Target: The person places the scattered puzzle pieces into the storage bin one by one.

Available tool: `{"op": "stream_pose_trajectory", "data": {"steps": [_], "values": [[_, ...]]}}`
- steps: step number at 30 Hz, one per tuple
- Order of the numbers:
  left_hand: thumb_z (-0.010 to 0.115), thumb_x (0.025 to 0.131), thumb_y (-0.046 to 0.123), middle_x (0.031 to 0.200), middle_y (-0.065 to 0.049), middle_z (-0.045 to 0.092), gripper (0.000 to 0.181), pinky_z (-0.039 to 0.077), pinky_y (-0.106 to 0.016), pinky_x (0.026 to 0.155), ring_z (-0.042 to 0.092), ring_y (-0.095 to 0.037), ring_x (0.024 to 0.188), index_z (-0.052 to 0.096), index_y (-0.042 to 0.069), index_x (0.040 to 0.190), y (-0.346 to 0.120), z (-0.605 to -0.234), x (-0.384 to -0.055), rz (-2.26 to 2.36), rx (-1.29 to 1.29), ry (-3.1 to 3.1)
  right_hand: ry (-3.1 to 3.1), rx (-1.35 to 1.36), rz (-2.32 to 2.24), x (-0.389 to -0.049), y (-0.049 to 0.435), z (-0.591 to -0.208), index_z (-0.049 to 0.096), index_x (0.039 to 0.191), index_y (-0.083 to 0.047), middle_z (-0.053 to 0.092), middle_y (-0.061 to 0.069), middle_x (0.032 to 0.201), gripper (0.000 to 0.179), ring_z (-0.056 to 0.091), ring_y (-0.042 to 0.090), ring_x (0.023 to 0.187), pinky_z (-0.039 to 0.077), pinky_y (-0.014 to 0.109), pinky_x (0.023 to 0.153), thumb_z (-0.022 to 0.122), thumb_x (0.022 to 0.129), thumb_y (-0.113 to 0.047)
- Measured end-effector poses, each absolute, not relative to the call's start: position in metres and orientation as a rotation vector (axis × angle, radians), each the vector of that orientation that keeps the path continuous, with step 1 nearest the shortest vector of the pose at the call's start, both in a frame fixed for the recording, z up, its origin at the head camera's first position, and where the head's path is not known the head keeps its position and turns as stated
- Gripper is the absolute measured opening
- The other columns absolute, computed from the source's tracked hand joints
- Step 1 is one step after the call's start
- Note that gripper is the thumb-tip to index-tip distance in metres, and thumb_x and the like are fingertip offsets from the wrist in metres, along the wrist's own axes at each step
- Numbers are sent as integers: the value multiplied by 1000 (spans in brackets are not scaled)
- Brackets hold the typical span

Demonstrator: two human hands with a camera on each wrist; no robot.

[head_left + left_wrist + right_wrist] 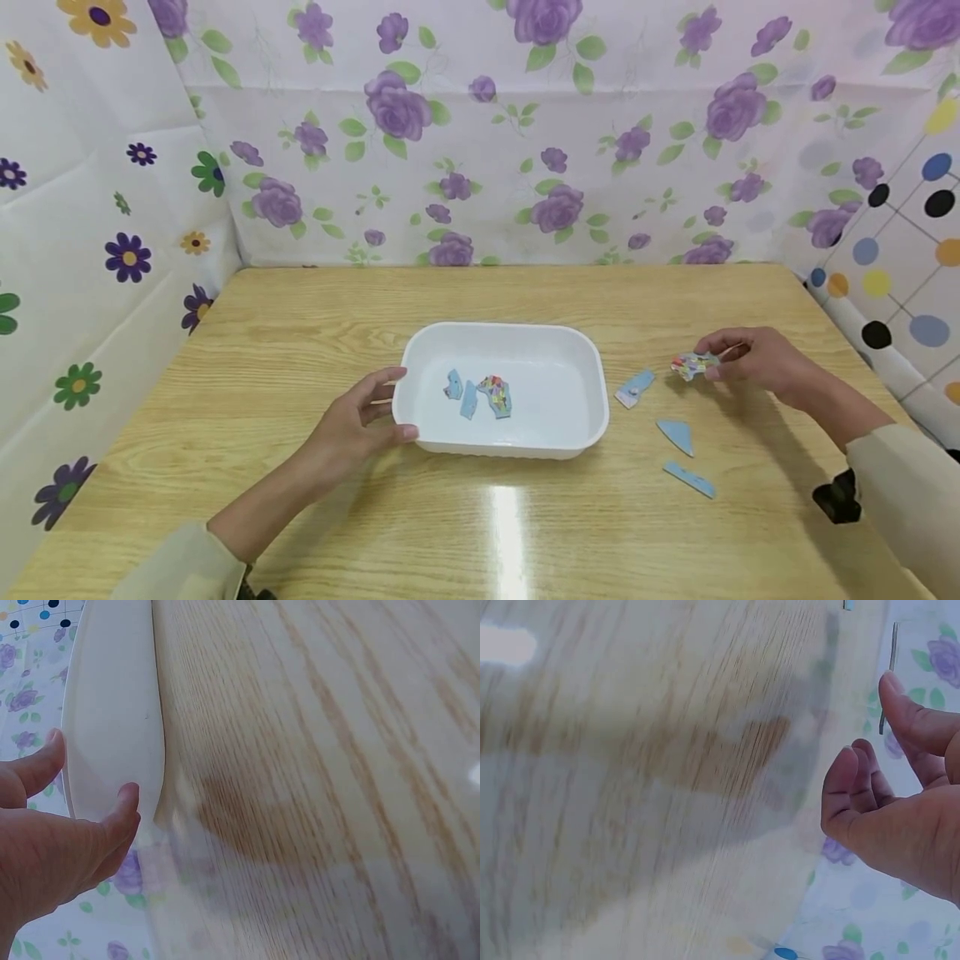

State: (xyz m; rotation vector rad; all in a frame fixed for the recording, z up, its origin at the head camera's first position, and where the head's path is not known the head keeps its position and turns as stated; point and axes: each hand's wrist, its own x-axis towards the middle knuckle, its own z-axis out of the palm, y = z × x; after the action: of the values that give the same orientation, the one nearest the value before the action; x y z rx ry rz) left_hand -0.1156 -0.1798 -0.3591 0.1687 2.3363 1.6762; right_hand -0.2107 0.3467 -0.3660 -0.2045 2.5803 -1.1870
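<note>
A white plastic basin (517, 452) sits mid-table with several cut-out puzzle pieces inside, among them a multicoloured one (498, 397) and a narrow blue one (468, 400). My left hand (360, 417) grips the basin's left end, thumb over the rim; in the left wrist view its fingertips (129, 796) lie against the outer wall. Right of the basin, my right hand (757, 365) pinches a multicoloured puzzle piece (692, 364) between thumb and fingers, raised over the table. The right wrist view shows that piece (889, 667) edge-on, a thin strip by the thumb.
On the wooden table (300, 333), right of the basin, lie a blue-and-white piece (635, 388), a blue triangular piece (677, 437) and a blue strip (689, 480). Flowered cloth (480, 167) hangs behind the table, with patterned sheets at both sides.
</note>
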Motion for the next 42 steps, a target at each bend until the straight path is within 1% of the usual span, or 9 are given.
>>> {"op": "stream_pose_trajectory", "data": {"steps": [7, 12, 17, 21, 25, 30, 35, 42], "values": [[77, 83, 19, 139, -16, 46, 76, 49, -37, 97, 48, -32, 128, 35, 13, 147, -179, -359, -116, 1670, 161, 2341, 2551, -223, -1237, -213, 344, -363, 56, 126, 4, 46, 22, 128, 50, 52, 18, 98, 55, 35, 79, 73, 86, -21], [77, 83, 19, 138, -16, 46, 77, 49, -37, 97, 48, -31, 128, 34, 13, 147, -180, -359, -117, 1671, 158, 2338, 2555, -229, -1253, -217, 342, -352, 56, 125, 5, 49, 17, 122, 48, 52, 16, 94, 53, 34, 78, 73, 87, -19], [77, 83, 19, 138, -16, 46, 77, 49, -37, 97, 48, -31, 128, 34, 14, 147, -180, -360, -117, 1669, 157, 2335, 2560, -229, -1223, -222, 336, -341, 56, 126, 2, 51, 11, 122, 50, 49, 18, 99, 50, 33, 79, 73, 87, -23], [77, 83, 19, 138, -16, 46, 78, 49, -36, 96, 48, -32, 128, 34, 13, 147, -180, -359, -117, 1677, 161, 2329, 2539, -237, -1212, -226, 329, -334, 54, 129, 0, 47, 12, 130, 52, 46, 21, 107, 49, 31, 82, 72, 88, -25], [77, 83, 18, 139, -17, 46, 77, 50, -36, 96, 48, -32, 128, 34, 13, 147, -180, -359, -117, 1682, 163, 2325, 2535, -279, -1187, -228, 321, -328, 53, 130, -1, 46, 13, 133, 50, 45, 23, 111, 49, 32, 85, 70, 89, -24], [77, 83, 19, 139, -16, 46, 77, 50, -36, 96, 48, -32, 128, 34, 13, 147, -180, -359, -117, 1674, 167, 2328, 2547, -307, -1148, -229, 313, -323, 54, 129, -3, 48, 13, 129, 46, 46, 25, 110, 48, 34, 85, 69, 91, -24], [77, 83, 20, 138, -16, 46, 77, 50, -37, 96, 48, -32, 128, 34, 13, 147, -180, -359, -117, 1669, 166, 2337, 2551, -334, -1134, -231, 304, -318, 56, 125, -4, 50, 12, 125, 44, 47, 25, 107, 48, 35, 84, 70, 89, -25], [77, 82, 20, 139, -15, 46, 77, 50, -37, 96, 49, -31, 127, 35, 14, 146, -181, -360, -117, 1681, 157, 2331, 2551, -392, -1141, -233, 289, -311, 55, 124, -4, 50, 13, 125, 38, 47, 26, 105, 48, 34, 81, 68, 91, -19]]}}
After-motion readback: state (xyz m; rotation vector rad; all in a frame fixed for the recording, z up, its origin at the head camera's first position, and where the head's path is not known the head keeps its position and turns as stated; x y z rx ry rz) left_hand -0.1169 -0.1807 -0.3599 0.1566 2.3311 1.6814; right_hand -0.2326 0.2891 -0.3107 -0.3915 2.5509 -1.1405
